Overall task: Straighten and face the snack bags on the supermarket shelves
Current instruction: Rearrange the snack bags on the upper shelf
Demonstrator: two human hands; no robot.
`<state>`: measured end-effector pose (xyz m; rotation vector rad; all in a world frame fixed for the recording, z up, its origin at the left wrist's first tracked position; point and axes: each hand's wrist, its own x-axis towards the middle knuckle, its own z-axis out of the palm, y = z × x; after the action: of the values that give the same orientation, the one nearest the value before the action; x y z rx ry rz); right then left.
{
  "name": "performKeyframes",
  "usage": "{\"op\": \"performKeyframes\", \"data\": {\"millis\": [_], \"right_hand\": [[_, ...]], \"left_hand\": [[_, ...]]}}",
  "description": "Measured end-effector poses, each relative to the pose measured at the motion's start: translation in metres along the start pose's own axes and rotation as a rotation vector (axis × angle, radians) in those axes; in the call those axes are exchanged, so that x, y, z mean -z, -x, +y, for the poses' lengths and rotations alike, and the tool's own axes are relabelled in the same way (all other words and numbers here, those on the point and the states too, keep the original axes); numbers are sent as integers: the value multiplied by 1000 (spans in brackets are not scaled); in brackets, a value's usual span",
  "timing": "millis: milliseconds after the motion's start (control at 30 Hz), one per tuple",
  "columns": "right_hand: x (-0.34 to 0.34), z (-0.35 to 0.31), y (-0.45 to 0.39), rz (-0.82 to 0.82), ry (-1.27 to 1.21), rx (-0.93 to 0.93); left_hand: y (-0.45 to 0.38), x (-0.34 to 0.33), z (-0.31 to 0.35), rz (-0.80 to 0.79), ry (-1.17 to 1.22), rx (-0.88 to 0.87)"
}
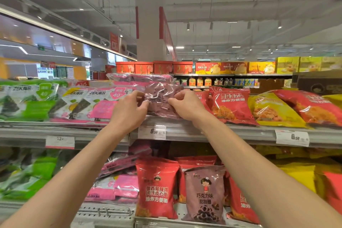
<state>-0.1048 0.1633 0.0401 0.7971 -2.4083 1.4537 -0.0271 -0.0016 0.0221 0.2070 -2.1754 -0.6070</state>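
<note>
There, on the top shelf (212, 131), the purple snack bag (157, 90) stood between pink seaweed packs (103, 105) and red noodle bags (231, 105). The left hand (129, 111) and right hand (187, 106) each pinched its crinkled front with curled fingers.

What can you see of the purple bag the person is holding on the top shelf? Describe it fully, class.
The purple bag is a crinkly, glossy, see-through plastic pack with dark purple contents and a pink band along its top. It stands roughly upright on the top shelf, between pink seaweed packs and red snack bags. The left hand and the right hand pinch its lower front from either side. Its print is too blurred to read.
</note>
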Motion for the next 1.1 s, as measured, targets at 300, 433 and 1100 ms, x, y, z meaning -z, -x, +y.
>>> {"op": "performKeyframes", "data": {"millis": [300,433,1100], "right_hand": [[2,1,3,70,-432,60],[2,-3,5,48,-492,54],[94,124,162,172,-611,-25]], "left_hand": [[6,7,1,109,362,-7],[17,10,2,134,460,-10],[168,-71,50,-178,811,14]]}}
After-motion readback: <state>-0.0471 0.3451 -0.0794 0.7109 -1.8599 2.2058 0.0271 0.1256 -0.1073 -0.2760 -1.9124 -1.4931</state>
